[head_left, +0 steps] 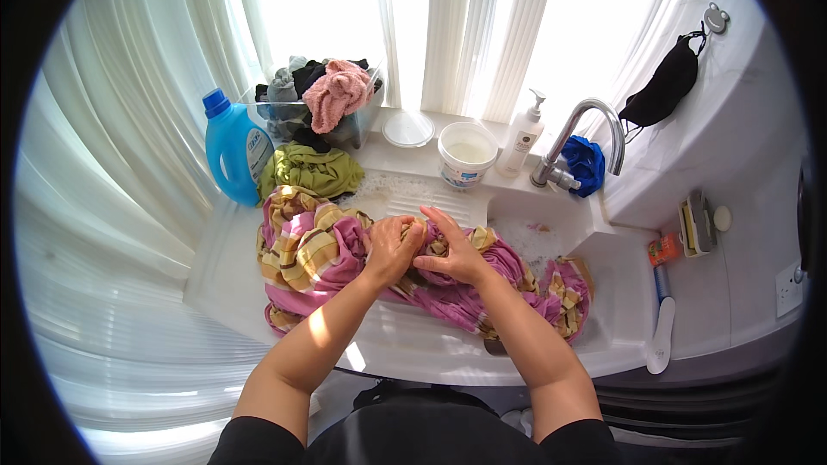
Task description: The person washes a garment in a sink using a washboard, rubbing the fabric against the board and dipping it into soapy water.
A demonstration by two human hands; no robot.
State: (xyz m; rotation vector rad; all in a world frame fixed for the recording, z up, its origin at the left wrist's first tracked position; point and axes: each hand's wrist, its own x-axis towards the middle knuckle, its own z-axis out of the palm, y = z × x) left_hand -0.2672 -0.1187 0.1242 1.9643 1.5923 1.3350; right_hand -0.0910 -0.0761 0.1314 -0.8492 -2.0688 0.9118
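Note:
A large wet-looking pink cloth with yellow and brown checks point(314, 250) lies bunched across the ribbed washboard of a white sink point(233, 250). Its right end hangs into the basin. My left hand point(394, 250) is curled over a fold in the middle of the cloth, its fingertips partly hidden. Close beside it, my right hand point(452, 251) rests on the same stretch of cloth with its fingers extended and its thumb apart. A little cloth shows between the two hands.
At the back left are a blue detergent bottle point(231, 151), a green cloth point(314, 170) and a clear bin of laundry point(351, 129). Behind the sink stand a white tub point(466, 174), its lid point(408, 129), a pump bottle point(520, 138) and a curved faucet point(594, 105). A white brush point(661, 336) lies right.

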